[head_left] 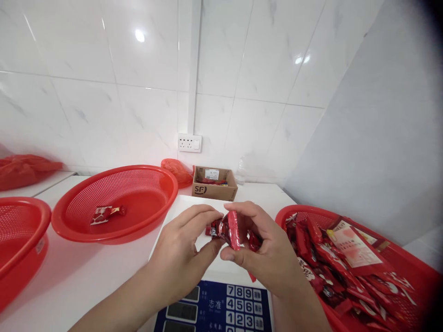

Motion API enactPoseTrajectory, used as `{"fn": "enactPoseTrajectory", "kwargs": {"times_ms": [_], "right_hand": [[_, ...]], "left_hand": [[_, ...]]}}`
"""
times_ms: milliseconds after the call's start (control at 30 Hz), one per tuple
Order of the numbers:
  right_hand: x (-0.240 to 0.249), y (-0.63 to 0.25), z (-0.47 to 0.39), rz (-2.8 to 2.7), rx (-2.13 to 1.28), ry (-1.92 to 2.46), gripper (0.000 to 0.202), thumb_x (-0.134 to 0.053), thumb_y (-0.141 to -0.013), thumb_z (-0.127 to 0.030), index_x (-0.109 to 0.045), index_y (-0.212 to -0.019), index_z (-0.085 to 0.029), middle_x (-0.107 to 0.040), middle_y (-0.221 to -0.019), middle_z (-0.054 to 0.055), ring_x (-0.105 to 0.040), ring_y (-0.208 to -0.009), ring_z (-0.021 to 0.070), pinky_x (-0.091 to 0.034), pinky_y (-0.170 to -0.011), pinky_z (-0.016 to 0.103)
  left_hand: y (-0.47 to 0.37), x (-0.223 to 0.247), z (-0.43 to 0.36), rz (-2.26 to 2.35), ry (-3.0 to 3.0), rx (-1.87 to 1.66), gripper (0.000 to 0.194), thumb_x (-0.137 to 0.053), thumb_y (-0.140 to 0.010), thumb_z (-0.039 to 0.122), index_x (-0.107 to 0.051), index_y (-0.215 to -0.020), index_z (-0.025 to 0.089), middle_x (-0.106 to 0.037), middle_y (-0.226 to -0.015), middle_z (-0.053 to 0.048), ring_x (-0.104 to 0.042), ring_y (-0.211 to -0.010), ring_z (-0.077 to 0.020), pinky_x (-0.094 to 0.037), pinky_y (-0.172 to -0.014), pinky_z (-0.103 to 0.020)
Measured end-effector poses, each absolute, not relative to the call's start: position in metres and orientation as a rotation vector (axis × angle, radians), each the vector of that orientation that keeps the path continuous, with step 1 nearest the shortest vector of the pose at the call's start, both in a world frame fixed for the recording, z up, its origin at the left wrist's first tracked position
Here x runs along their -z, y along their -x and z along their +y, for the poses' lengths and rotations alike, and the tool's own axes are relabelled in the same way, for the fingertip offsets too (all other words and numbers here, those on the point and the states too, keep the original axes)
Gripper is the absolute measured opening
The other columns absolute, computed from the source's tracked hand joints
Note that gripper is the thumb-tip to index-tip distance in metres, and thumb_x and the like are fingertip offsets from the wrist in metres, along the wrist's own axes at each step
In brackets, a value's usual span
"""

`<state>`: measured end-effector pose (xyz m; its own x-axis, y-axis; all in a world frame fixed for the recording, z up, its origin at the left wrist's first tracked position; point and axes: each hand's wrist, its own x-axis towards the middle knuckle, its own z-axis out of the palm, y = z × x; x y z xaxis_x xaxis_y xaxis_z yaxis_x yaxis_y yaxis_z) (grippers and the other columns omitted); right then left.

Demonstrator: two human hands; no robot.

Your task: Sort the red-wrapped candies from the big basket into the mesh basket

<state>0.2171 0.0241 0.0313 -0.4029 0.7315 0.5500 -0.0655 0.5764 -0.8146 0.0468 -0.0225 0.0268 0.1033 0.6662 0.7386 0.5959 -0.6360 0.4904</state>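
Both my hands meet above the white pan of a digital scale (pixel 183 205). My left hand (pixel 188 244) is closed, its thumb and fingers pinching small red wrapped packets (pixel 214 228). In my right hand (pixel 258 240) the curved fingers and thumb hold a red packet (pixel 234 230) by its crimped edge, with more red wrappers (pixel 254 240) partly hidden in the palm. The packets touch one another between my hands. Below them is the blue keypad panel (pixel 215 304) of the scale.
A red basket (pixel 289 210) full of red packets stands at the right. Left are a round red basket (pixel 117 235) with a few packets and another red basket (pixel 26 203). Behind stand a cardboard box (pixel 221 191), a red bag (pixel 176 171) and a clear bottle (pixel 241 170).
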Motion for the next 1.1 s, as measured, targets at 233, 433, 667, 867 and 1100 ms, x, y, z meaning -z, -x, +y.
{"fn": "enactPoseTrajectory", "kwargs": {"times_ms": [233,433,667,867,1100], "right_hand": [[-0.033,-0.222,0.022,-1.87,-0.777,0.499,0.033,-0.085,-0.078,-0.043,-0.073,-0.108,-0.04,-0.064,-0.078,-0.006,-0.053,-0.062,0.0096,-0.049,-0.056,0.017],[-0.035,-0.224,0.023,-1.865,-0.695,0.501,0.017,-0.082,-0.08,-0.025,-0.072,-0.093,-0.03,-0.068,-0.08,-0.004,-0.053,-0.06,0.0087,-0.046,-0.052,0.017],[-0.032,-0.227,0.022,-1.858,-0.831,0.665,0.01,-0.063,-0.091,-0.018,-0.066,-0.091,-0.028,-0.063,-0.068,-0.007,-0.056,-0.057,0.0085,-0.046,-0.051,0.017],[-0.033,-0.223,0.022,-1.876,-0.942,0.661,0.01,-0.057,-0.092,-0.016,-0.062,-0.091,-0.024,-0.064,-0.068,-0.005,-0.059,-0.059,0.0096,-0.049,-0.054,0.019],[-0.036,-0.222,0.022,-1.9,-0.972,0.658,0.008,-0.056,-0.09,-0.016,-0.059,-0.089,-0.023,-0.057,-0.065,-0.005,-0.054,-0.056,0.0111,-0.047,-0.051,0.022]], "left_hand": [[-0.047,-0.024,-0.02,1.268,-2.345,-1.504,0.015,-0.061,-0.089,0.01,-0.066,-0.101,0.018,-0.072,-0.101,-0.006,-0.07,-0.089,-0.0193,-0.058,-0.076,-0.03],[-0.046,-0.019,-0.015,1.318,-2.331,-1.48,0.026,-0.061,-0.086,0.005,-0.063,-0.107,0.021,-0.069,-0.105,-0.005,-0.068,-0.089,-0.0176,-0.057,-0.072,-0.028],[-0.045,-0.013,-0.013,1.396,-2.419,-1.532,0.037,-0.054,-0.08,-0.001,-0.064,-0.108,0.02,-0.067,-0.104,-0.006,-0.068,-0.089,-0.0196,-0.058,-0.071,-0.032],[-0.051,-0.016,-0.012,1.376,-2.563,-1.397,0.016,-0.066,-0.085,0.011,-0.069,-0.099,0.017,-0.063,-0.09,-0.006,-0.063,-0.074,-0.0193,-0.055,-0.058,-0.031],[-0.05,-0.015,-0.007,1.247,-2.618,-1.336,0.012,-0.059,-0.089,0.009,-0.066,-0.085,0.017,-0.07,-0.086,-0.007,-0.066,-0.082,-0.0235,-0.056,-0.071,-0.036]]}}
